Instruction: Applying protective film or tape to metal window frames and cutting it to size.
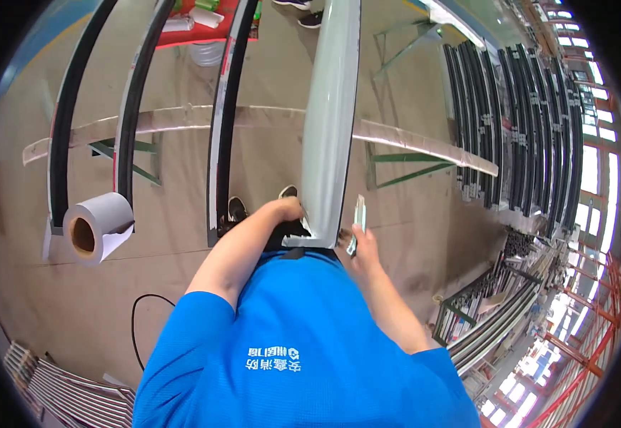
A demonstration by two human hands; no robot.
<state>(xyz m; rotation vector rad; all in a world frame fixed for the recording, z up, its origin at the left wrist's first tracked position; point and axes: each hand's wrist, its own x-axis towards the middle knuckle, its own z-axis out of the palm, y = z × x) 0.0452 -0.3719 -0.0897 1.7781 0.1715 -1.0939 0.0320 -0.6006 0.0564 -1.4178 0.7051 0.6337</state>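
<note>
A long frame profile (330, 121) with a pale, glossy film-like face and a dark right edge runs away from my waist. At its near end a loose white flap (300, 241) sticks out. My left hand (293, 209) is curled against the profile's left edge, close to this end; its fingertips are hidden, so what they grip is unclear. My right hand (365, 246), just right of the same end, is closed round a utility knife (360, 217). The knife points up and away, apart from the profile.
Dark profiles (223, 143) lie to the left across a wrapped beam (425, 144) on green trestles (410, 158). A white film roll (100, 227) rests on two profile ends. Stacked dark profiles (475, 121) stand right. A red table (203, 34) and another person's shoes (310, 19) are ahead.
</note>
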